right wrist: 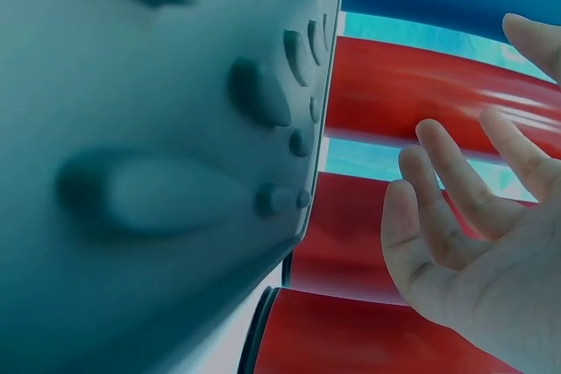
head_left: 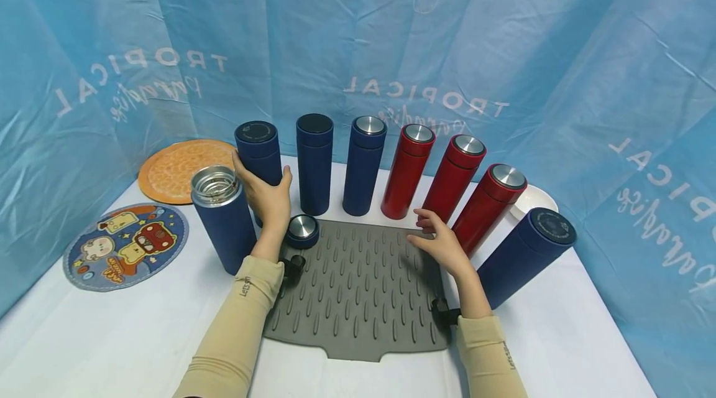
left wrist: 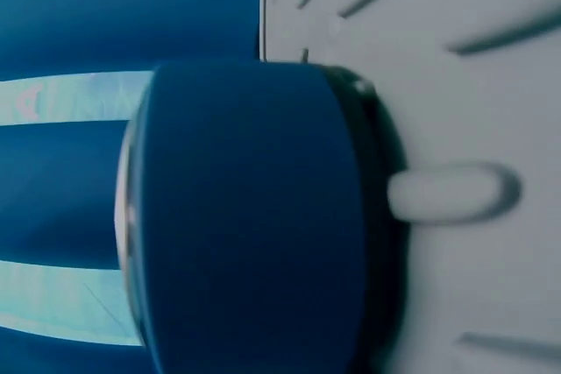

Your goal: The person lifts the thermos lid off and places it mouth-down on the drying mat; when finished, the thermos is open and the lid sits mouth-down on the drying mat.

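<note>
My left hand [head_left: 270,198] grips a blue thermos bottle [head_left: 258,148] with a black-topped lid, the thumb on its right side and fingers on its left. Left of that wrist stands a lidless blue thermos [head_left: 224,224], its steel mouth bare. A blue lid with a silver top [head_left: 302,229] sits at the mat's far left corner; it fills the left wrist view as a blue lid [left wrist: 254,216]. My right hand [head_left: 443,242] hovers over the mat's right edge, fingers loosely spread, holding nothing. In the right wrist view, my right hand [right wrist: 482,234] shows beside red thermoses [right wrist: 377,238].
A grey ridged mat [head_left: 358,286] lies in front. Behind it stand two blue thermoses [head_left: 315,165] and three red thermoses [head_left: 408,171]. Another blue thermos [head_left: 526,258] is at right, near a white bowl [head_left: 534,199]. An orange round mat [head_left: 179,171] and a cartoon mat [head_left: 125,245] lie left.
</note>
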Tool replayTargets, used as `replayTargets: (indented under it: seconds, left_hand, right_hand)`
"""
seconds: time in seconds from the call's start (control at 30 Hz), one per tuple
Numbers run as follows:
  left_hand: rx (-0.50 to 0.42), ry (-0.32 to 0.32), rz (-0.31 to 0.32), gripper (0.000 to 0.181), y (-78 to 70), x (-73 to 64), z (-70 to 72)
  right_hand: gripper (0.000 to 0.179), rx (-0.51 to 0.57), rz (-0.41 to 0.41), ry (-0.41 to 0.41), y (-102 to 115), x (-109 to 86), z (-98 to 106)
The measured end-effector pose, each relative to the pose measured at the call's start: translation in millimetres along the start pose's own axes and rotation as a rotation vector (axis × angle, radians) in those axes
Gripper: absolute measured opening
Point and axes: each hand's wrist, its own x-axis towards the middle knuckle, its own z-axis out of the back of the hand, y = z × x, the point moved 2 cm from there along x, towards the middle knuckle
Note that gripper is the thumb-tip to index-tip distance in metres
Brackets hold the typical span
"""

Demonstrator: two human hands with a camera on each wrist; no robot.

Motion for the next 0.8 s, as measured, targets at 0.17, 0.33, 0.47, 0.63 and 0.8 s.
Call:
replayTargets:
  seconds: [0.17,0.33,0.47,0.63,0.8]
  left_hand:
    - [-0.017,-0.013,0.012,0.087,0.9,0.8,0.8]
    - [-0.040,-0.023,0.001,0.085,1.7,1.3,1.0]
    - [-0.032,-0.027,-0.027,0.085,0.6,0.8,1.1]
    - [0.006,-0.026,-0.101,0.083,-4.8,0.4,0.3]
    - [-0.008,-0.022,-0.188,0.081,-20.6,-1.3,1.8]
  right_hand:
    - [0.060,-0.015,0.007,0.002,0,0.6,-1]
    - [0.059,-0.014,-0.002,0.000,2,0.8,-1]
    - [0.060,-0.016,-0.005,-0.004,2,0.4,0]
    - [0.060,-0.009,0.003,0.001,2,1.1,-1]
    - [0.061,-0.015,0.002,-0.001,1,1.7,0]
